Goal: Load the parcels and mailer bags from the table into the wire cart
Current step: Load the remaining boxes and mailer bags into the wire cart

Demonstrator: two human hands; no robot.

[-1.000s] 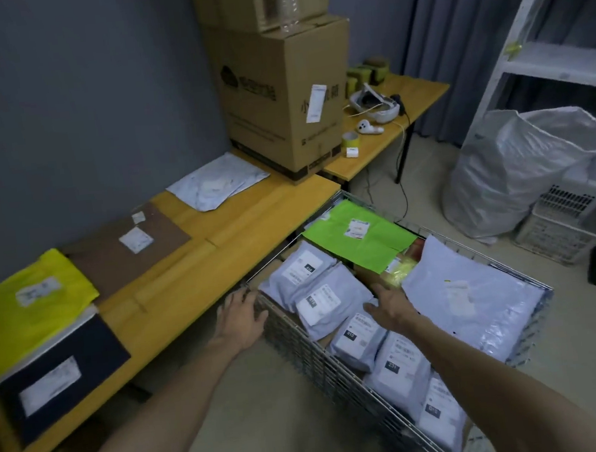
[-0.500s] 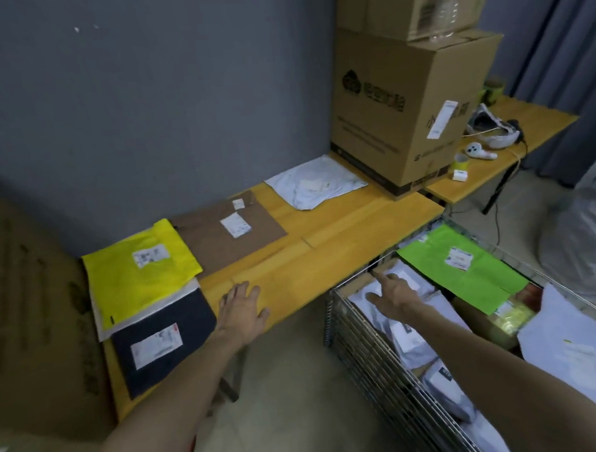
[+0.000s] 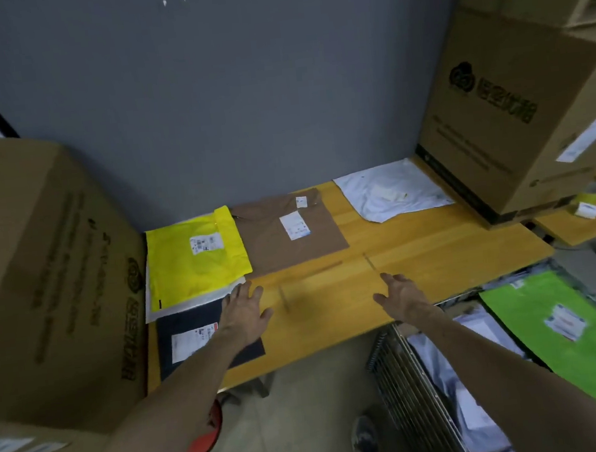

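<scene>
Both hands are out over the worktop (image 3: 439, 255), and neither has anything in it. The left hand (image 3: 246, 312) hovers with fingers spread wide at the corner where the navy mailer (image 3: 171, 360) meets the yellow mailer (image 3: 184, 274). The right hand (image 3: 403, 294) hangs over bare wood near the front edge, fingers loose and apart, holding nothing.

Four or five pieces remain on the worktop. The yellow mailer lies on a pale one (image 3: 201, 298) whose edge peeks out below it, and the navy mailer sits in front of that pair. The brown flat parcel (image 3: 284, 253) is just beside the yellow, and the white mailer bag (image 3: 392, 193) is further right, against the big cardboard box (image 3: 507, 130). The wire cart (image 3: 408, 380) stands low on the right, already well filled, with a green mailer (image 3: 542, 329) on top.

The step looks like a pickup from the left-hand pile. The smart play is to slide the fingers under the near edge and not pinch from above, because these flat bags lie tight to the wood. Taking the yellow and the pale one together would save a trip. The right hand can support the far side so nothing droops or slips. The load should then go flat on the green mailer.
</scene>
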